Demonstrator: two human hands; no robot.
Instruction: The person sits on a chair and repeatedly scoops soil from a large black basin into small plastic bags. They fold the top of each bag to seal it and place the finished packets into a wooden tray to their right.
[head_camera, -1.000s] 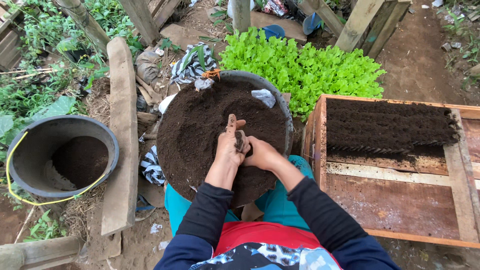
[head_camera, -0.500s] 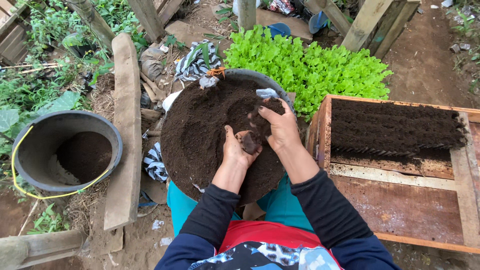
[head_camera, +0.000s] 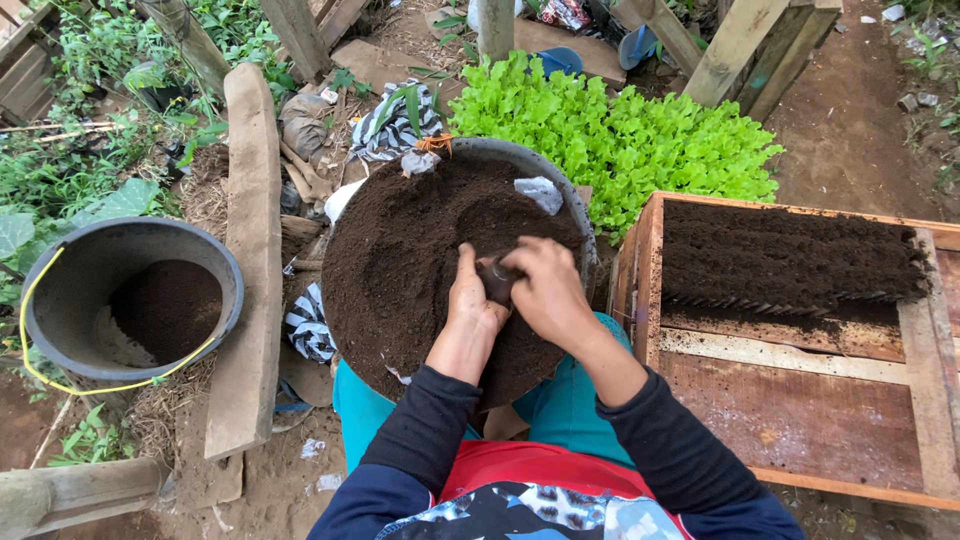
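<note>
Two hands meet over the round dark basin (head_camera: 570, 215) of brown soil on the lap: left hand (head_camera: 468, 295) and right hand (head_camera: 540, 285) pinch a small soil-filled pot (head_camera: 496, 280) between them. Right of grip, wooden crate (head_camera: 800, 400) with packed soil rows; left, black bucket (head_camera: 60, 270), part-full.

right hand (head_camera: 540, 290) back from the soil heap, covering the small pot (head_camera: 497, 280)

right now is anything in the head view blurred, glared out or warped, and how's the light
Head view: soft, even daylight, no hard shadows and no glare; the left hand, right hand and small soil-filled pot between them are sharp; the soil in the round basin reads dark but grainy; straight planks such as the wooden tray bow slightly at the edges, a wide-lens effect.
</note>
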